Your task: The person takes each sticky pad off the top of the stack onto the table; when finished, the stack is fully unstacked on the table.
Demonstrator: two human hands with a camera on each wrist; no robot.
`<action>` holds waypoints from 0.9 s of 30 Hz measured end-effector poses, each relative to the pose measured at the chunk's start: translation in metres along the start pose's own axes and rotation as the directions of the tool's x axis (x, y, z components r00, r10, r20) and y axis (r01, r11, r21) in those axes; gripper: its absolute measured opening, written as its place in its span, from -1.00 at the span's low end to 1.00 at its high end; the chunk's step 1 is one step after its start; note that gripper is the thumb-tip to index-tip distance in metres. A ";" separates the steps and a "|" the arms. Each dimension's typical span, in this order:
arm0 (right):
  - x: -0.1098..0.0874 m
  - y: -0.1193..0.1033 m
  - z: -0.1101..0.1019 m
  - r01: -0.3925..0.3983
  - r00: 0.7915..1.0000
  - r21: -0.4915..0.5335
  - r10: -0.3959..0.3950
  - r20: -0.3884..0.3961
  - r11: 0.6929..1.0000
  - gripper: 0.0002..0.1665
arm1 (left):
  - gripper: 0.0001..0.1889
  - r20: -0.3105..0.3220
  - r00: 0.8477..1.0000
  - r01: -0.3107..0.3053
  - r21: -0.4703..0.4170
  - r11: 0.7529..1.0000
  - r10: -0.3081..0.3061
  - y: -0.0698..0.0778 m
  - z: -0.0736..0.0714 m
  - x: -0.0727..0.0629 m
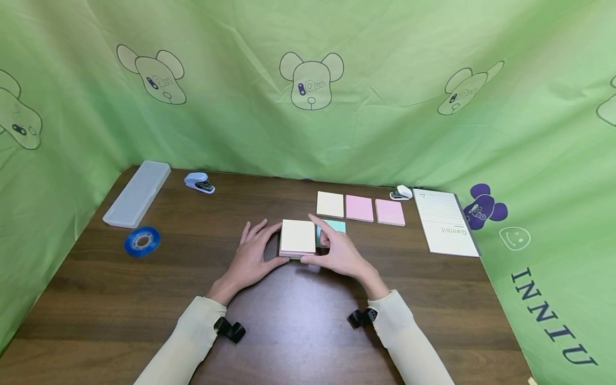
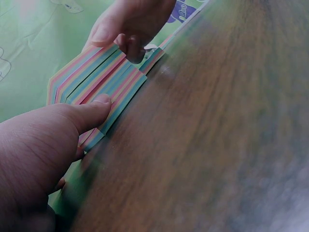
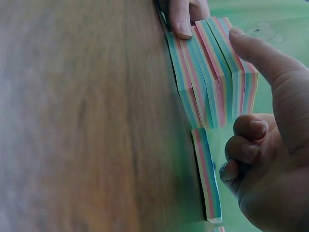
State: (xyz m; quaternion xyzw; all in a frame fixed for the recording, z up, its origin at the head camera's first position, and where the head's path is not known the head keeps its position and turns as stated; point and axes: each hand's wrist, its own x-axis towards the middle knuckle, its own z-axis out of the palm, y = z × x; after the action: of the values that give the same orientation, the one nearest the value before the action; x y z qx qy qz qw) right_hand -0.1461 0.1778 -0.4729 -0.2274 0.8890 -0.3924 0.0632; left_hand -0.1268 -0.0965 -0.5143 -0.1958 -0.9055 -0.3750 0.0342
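A stack of sticky note pads (image 1: 298, 235), cream on top, stands on the table between both hands. Striped pastel edges of several pads show in the wrist views, their layers slightly uneven. My left hand (image 1: 249, 260) holds the stack's left side, its thumb across the front face and its fingers toward the back. With thumb at the front and index finger at the far right corner, my right hand (image 1: 340, 253) grips the upper part. Its other fingers curl beside the stack. A teal pad (image 1: 337, 225) lies just right of it, partly hidden by that hand.
Behind lie a cream pad (image 1: 330, 204) and two pink pads, one (image 1: 359, 208) beside the other (image 1: 390, 213). Farther right are a white stapler (image 1: 401, 193) and a notebook (image 1: 445, 222). Leftward sit a blue stapler (image 1: 199, 182), a pale case (image 1: 137, 193) and blue tape (image 1: 142, 241).
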 end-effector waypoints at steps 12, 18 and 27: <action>0.001 0.000 0.003 -0.005 0.999 0.031 0.006 -0.036 1.000 0.05 | -0.07 -0.008 1.000 -0.007 -0.003 1.000 0.006 0.002 0.000 0.000; 0.000 0.000 0.003 0.013 0.999 0.054 -0.010 -0.053 0.998 0.00 | -0.08 -0.010 1.000 -0.008 -0.002 1.000 0.008 0.002 0.000 -0.001; -0.001 0.002 0.000 0.015 0.998 0.090 -0.009 -0.067 0.996 -0.09 | -0.09 -0.012 1.000 -0.007 0.002 1.000 0.007 0.002 0.000 -0.001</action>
State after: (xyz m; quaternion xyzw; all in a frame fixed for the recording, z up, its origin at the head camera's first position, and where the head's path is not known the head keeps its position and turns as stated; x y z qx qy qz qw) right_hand -0.1459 0.1794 -0.4749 -0.2164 0.8705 -0.4400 0.0412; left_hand -0.1254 -0.0954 -0.5133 -0.1968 -0.9050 -0.3750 0.0410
